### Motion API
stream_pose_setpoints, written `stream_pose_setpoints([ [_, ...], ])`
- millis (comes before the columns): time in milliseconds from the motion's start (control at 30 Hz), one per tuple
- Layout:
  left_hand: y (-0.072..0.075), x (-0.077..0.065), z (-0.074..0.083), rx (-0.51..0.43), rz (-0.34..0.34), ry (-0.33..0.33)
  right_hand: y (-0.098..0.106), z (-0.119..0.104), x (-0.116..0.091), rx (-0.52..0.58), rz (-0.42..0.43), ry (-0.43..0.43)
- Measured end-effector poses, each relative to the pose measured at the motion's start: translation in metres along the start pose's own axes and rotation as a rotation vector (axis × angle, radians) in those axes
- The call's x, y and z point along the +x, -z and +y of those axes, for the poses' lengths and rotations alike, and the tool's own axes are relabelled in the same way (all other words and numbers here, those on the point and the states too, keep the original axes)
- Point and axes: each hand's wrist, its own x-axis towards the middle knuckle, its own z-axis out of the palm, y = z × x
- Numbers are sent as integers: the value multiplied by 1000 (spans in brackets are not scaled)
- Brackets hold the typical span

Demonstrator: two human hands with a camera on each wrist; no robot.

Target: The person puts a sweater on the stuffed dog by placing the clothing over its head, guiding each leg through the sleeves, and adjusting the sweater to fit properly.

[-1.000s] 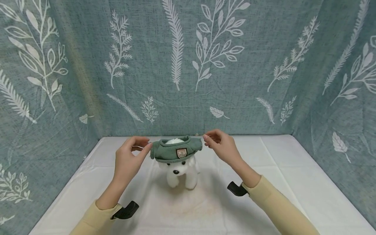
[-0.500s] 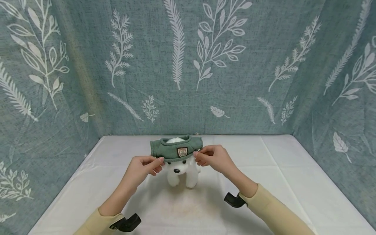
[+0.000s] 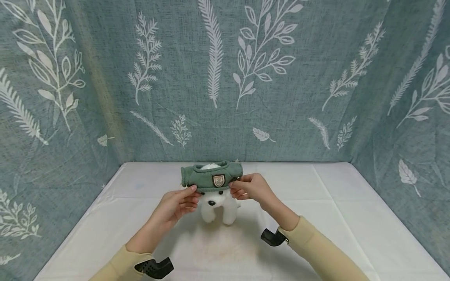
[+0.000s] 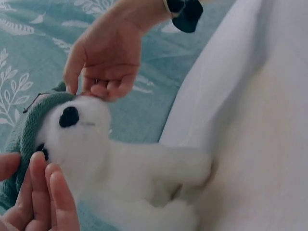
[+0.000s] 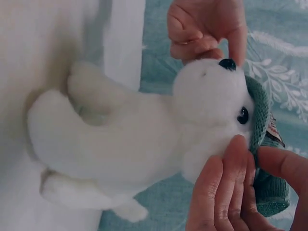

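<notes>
A white plush dog (image 3: pixel 219 208) with black eyes and nose stands on the table, facing me. Over the top of its head sits a small green knit doll sweater (image 3: pixel 200 178) with a shield patch (image 3: pixel 218 180) at the front. White fur shows through the neck opening, and the short sleeves stick out to both sides. My left hand (image 3: pixel 179 205) pinches the sweater's lower hem beside one eye, thumb outside and fingers beneath. On the other side, my right hand (image 3: pixel 251 189) pinches the same hem between thumb and fingers, as the right wrist view shows.
A white cloth (image 3: pixel 299 218) covers the table, with a faint brownish stain (image 3: pixel 225 249) in front of the dog. Blue-green curtains (image 3: pixel 197 78) with white leaf prints enclose the back and sides. Black wrist mounts (image 3: pixel 154 268) sit at both cuffs.
Both hands have moved from the sleeve ends down and inward to the sweater's lower hem, and now grip it at both sides. The dog has stayed in place.
</notes>
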Motion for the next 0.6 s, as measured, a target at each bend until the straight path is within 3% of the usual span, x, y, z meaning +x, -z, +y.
stream_pose_setpoints([
  [200, -4, -3, 0, -39, 62, 5, 1, 2, -4, -6, -52, 77],
  [433, -5, -7, -1, -99, -10, -31, 5, 9, -8, -46, -103, 184],
  [600, -8, -9, -3, -133, -16, -59, 7, 14, -10, -129, -76, 254],
])
